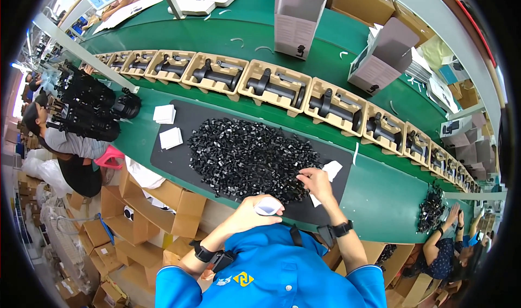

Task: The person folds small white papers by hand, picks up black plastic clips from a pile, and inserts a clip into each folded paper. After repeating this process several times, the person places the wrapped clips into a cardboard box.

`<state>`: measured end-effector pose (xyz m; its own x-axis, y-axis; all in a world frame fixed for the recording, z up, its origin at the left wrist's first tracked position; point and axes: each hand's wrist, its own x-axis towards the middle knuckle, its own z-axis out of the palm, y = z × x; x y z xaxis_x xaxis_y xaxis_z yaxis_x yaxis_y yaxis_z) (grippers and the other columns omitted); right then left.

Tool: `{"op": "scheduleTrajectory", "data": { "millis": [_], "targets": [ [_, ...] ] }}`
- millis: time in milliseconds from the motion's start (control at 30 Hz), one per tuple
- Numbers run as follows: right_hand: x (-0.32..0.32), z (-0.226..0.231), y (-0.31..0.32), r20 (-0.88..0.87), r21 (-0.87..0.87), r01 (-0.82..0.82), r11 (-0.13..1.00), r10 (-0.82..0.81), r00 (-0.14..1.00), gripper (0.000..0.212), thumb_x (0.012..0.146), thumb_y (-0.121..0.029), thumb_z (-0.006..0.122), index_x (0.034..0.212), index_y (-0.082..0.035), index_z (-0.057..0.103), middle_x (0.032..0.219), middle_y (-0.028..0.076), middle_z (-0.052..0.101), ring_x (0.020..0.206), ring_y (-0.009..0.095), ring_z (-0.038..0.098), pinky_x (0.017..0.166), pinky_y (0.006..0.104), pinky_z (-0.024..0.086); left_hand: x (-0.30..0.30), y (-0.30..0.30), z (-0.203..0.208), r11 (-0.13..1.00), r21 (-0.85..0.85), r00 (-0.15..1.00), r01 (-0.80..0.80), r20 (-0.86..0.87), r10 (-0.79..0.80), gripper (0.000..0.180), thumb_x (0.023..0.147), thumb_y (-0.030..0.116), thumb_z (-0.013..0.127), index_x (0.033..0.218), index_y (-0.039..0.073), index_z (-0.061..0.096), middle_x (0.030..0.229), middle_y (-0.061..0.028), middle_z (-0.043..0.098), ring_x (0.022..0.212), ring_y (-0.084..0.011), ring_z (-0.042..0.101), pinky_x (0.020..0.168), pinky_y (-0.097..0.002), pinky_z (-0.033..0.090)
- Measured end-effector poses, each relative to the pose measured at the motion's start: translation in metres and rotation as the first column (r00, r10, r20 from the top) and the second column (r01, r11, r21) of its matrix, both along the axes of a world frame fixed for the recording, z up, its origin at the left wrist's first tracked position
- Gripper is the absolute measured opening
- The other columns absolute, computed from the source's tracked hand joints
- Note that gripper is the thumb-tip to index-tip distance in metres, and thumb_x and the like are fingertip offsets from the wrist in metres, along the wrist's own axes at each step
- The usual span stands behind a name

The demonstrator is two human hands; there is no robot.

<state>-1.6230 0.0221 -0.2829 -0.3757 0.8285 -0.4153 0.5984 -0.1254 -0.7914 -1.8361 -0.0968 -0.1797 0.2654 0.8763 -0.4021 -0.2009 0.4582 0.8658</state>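
Close to my chest, my left hand (251, 215) curls around a small white paper pouch (268, 206), its rounded mouth facing up. A wide heap of small black plastic pieces (252, 156) covers much of a dark grey mat (176, 110). At the heap's right edge is my right hand (317, 183), thumb and fingertips pinched together. Whatever lies between those fingertips is too small to make out. White paper pieces (332, 169) lie beside and partly under the right hand. Two stacks of white squares (164, 114) rest on the mat's left end.
Beyond the mat runs a row of moulded pulp trays (214, 72) holding black devices. Open grey boxes (298, 20) stand behind them. Black equipment (87, 102) sits at the left, another black heap (431, 207) at the right. Cardboard boxes (157, 199) are below the table. Co-workers sit at both sides.
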Motion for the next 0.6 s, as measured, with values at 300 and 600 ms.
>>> {"op": "scheduleTrajectory", "data": {
  "millis": [300,600],
  "targets": [
    [-0.010,0.072,0.007,-0.012,0.191,0.111,0.975,-0.111,0.994,0.022,0.081,-0.014,0.067,0.098,0.000,0.067,0.084,0.011,0.067,0.051,0.013,0.060,0.047,0.0263,0.047,0.014,0.025,-0.009,0.997,-0.020,0.997,0.080,0.003,-0.080,0.028,0.071,0.007,0.075,0.096,0.002,0.063,0.090,-0.0025,0.065,0.085,-0.0100,0.060,0.079,-0.0248,0.048],
    [0.002,0.173,-0.051,-0.126,0.622,-0.133,0.771,0.266,0.956,0.022,0.074,-0.009,0.071,0.095,-0.006,0.069,0.077,0.007,0.064,0.059,0.018,0.062,0.048,0.0298,0.050,0.017,0.039,0.026,0.886,0.256,0.827,0.387,-0.522,-0.210,0.040,0.064,0.031,0.076,0.095,0.009,0.066,0.087,-0.0106,0.065,0.078,-0.0257,0.063,0.074,-0.0350,0.049]
  ]
}}
